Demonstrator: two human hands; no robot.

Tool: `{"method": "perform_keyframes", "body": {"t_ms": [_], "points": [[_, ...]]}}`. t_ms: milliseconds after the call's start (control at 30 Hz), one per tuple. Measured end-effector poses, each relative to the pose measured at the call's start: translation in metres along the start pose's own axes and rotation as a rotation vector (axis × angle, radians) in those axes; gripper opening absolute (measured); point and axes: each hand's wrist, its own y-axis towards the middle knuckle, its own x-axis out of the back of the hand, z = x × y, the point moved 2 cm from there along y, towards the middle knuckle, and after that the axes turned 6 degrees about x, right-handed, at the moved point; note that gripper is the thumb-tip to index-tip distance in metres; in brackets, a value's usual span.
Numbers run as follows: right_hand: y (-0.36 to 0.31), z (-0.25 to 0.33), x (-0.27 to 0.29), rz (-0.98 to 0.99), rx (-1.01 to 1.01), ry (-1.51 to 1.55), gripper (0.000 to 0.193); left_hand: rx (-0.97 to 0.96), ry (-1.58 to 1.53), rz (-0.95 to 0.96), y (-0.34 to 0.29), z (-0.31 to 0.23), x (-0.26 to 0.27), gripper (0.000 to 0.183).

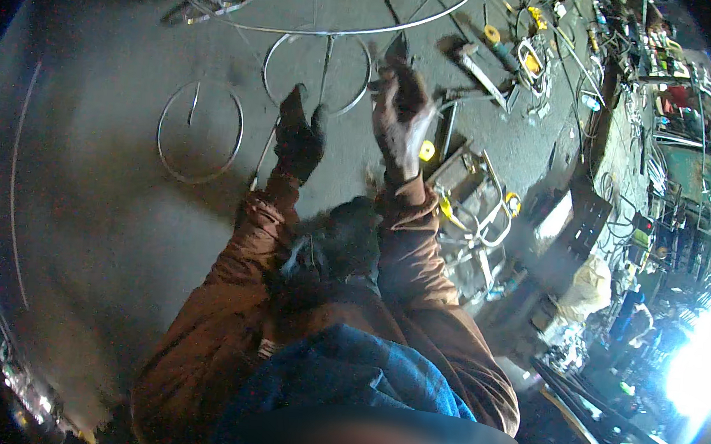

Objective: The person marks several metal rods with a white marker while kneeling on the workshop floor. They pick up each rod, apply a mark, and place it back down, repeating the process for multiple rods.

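My left hand [299,138], dark and apparently gloved, is raised above the floor, thumb apart from the fingers and nothing clearly in it. Near its fingertips is a metal ring [268,76] with a straight rod [328,65] across it. To its left lies a smaller wire ring [161,126] with a short bent piece inside. My right hand [401,118] is level with it, fingers loosely bent and parted, slightly blurred, with no held thing visible. Beyond both hands, a large metal hoop [336,33] runs past the top edge.
To the right, a hammer-like tool [482,78], a yellow-centred coil [533,63] and cables lie on the concrete floor [85,203]. Nearer are a clamp-like metal frame [487,223] and a yellow tape roll [426,150]. A glaring light [704,366] shines at the far right.
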Motion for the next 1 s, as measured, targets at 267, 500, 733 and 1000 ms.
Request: {"method": "perform_keyframes", "body": {"t_ms": [267, 500, 733, 1000], "points": [[-0.028, -0.117, -0.028, 0.185, 0.264, -0.078, 0.038, -0.173, -0.224, -0.043, -0.017, 0.108, -0.118, 0.04], [-0.038, -0.217, -0.056, 0.113, 0.385, -0.28, 0.039, -0.088, -0.217, 0.066, -0.023, 0.17, -0.178, 0.033], [-0.04, -0.286, -0.074, 0.064, 0.378, -0.335, 0.02, -0.171, -0.193, 0.123, -0.018, 0.207, -0.211, 0.028], [-0.037, -0.292, -0.079, 0.016, 0.505, -0.381, 0.019, -0.1, -0.053, 0.201, -0.019, 0.2, -0.205, 0.025]]}}
